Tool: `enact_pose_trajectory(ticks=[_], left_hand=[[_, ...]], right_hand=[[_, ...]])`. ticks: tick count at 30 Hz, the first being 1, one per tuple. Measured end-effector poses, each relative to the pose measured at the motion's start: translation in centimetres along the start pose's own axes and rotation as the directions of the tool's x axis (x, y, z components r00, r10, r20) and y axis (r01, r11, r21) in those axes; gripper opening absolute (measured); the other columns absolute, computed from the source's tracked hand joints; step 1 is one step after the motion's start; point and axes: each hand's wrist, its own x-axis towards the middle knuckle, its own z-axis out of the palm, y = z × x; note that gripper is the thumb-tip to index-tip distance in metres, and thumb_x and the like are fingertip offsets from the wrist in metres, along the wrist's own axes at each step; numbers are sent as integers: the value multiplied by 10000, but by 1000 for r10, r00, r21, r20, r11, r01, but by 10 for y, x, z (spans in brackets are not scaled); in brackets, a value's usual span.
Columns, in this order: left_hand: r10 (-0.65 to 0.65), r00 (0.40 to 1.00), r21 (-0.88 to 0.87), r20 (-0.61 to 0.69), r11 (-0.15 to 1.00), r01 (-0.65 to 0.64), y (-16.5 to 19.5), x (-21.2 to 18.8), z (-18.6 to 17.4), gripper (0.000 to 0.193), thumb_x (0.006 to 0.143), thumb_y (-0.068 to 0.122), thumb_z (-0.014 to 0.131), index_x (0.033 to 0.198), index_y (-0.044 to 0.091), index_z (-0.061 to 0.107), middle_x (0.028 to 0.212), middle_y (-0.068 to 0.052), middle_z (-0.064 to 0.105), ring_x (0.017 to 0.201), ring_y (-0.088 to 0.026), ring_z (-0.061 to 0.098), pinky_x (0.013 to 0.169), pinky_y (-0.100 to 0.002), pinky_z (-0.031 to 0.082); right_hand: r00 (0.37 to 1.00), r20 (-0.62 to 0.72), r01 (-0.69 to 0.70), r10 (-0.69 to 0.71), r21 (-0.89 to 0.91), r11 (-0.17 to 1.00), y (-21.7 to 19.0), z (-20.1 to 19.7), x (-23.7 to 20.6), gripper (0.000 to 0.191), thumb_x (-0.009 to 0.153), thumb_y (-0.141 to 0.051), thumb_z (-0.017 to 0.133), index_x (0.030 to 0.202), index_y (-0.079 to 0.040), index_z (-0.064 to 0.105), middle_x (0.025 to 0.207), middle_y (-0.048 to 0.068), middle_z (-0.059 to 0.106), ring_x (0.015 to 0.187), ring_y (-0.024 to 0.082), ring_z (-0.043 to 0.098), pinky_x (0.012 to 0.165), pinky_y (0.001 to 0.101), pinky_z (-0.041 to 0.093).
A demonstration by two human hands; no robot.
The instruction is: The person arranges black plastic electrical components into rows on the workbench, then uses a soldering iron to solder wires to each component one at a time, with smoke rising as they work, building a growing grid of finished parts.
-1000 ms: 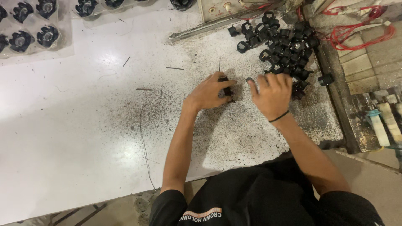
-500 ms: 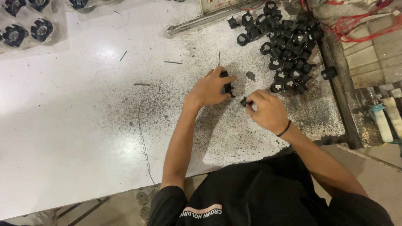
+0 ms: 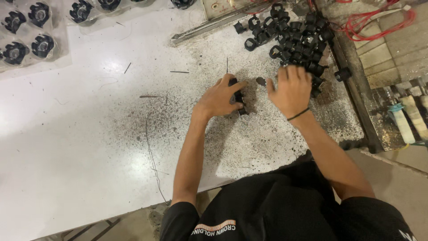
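Matt black plastic parts (image 3: 294, 38); glossy white table (image 3: 80, 134), gritty with specks.

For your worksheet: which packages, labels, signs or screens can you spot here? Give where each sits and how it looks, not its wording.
Clear plastic tray: far left corner of the white table, moulded pockets holding round black parts.
Printed strip: on the person's black shirt, bottom centre, white and orange.
No signs or screens.

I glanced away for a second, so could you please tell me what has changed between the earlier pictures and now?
The right hand, which half a second ago pinched a small black piece close to the left hand, has gone back to the pile of black parts with its fingers spread. Whether it let the piece go is unclear. The left hand stayed put, still gripping its black part on the white table.
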Motion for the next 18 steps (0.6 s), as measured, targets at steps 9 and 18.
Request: enact_pose_trajectory(ticks=[9,18], left_hand=[[-91,992,57,92,995,86,11,-2,0,976,618,434,906,1488,281,491,1520,-163,376,1407,-372,447,1105,-474,466],[-17,999,-21,44,1000,18,-1,-3,5,927,633,401,927,1450,240,519,1515,-194,370,1406,-416,402,1116,-484,425]], right_hand=[[961,99,233,-257,205,951,-13,-14,-12,205,850,-136,773,1048,-81,777,929,22,638,893,166,535,896,401,373],[976,175,-71,-132,821,567,-57,-52,-65,140,851,-99,776,933,-6,711,970,142,761,751,200,750,618,273,601]])
